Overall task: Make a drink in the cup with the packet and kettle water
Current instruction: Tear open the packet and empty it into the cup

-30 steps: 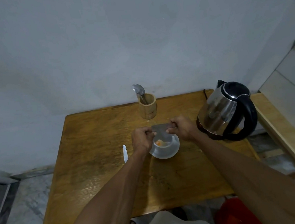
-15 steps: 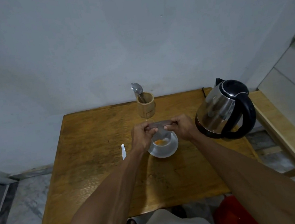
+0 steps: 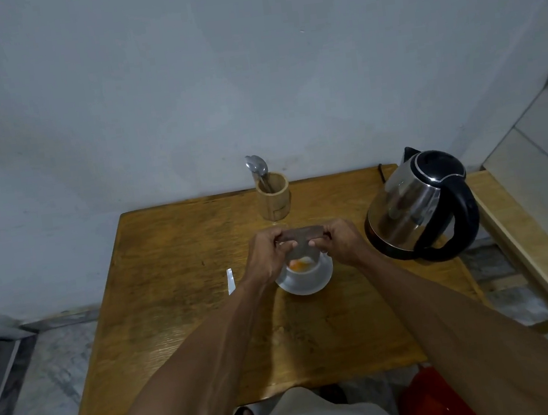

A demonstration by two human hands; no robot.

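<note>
While both hands pinch it, packet (image 3: 300, 234) hangs over cup (image 3: 305, 274).

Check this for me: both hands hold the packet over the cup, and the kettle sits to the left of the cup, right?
Not quite. The head view shows the kettle to the right of the cup, not the left. Both hands, left hand and right hand, hold the packet over it.

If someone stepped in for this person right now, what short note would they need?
Left hand and right hand: each pinches one end of the packet, held over the cup.
Cup: mid-table, orange powder already in it.
Kettle: standing to the right, untouched.
Spoon: in the wooden holder behind the cup.
Torn strip: left of the cup.
Done: packet opened, powder going in.
Left: finish emptying, pour water, probably stir.
</note>
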